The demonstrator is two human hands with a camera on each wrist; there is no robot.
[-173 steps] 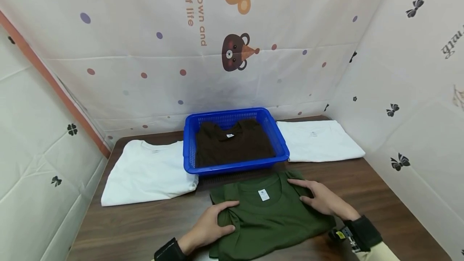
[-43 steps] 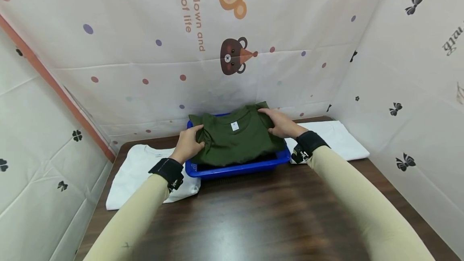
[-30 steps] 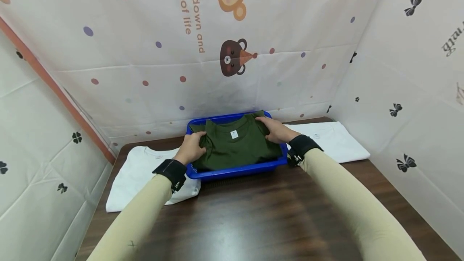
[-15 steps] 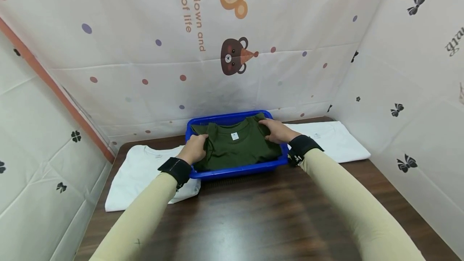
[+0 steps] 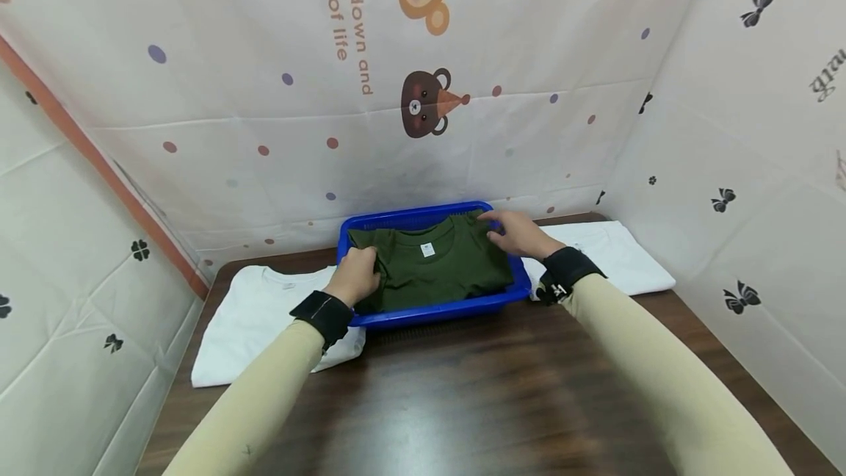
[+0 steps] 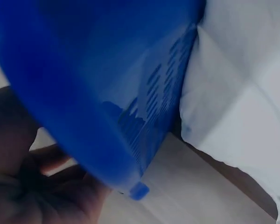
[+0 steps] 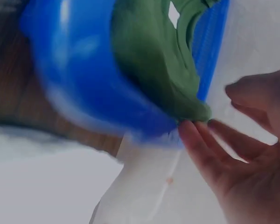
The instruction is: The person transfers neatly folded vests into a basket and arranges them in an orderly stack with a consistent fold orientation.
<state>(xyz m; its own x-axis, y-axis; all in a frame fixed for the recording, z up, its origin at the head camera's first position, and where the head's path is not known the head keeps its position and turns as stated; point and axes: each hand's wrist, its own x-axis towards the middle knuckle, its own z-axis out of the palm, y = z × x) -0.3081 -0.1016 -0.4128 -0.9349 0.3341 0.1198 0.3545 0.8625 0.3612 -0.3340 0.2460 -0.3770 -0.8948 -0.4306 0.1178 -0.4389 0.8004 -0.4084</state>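
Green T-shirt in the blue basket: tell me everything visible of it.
The green T-shirt is folded into a bundle of soft-looking, matte cloth, lightly creased, with a white label inside its round neckline. It lies in the blue basket, neckline toward the far side. The left hand covers part of its left side; whether it grips the cloth is unclear. The right hand appears to touch its right edge.

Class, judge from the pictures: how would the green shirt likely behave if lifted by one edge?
The green shirt would probably sag and unfold, since its folded fabric creases softly. It seems unlikely to roll, as it lies fairly flat in the blue basket. It may be light for its size, looking like plain cloth.
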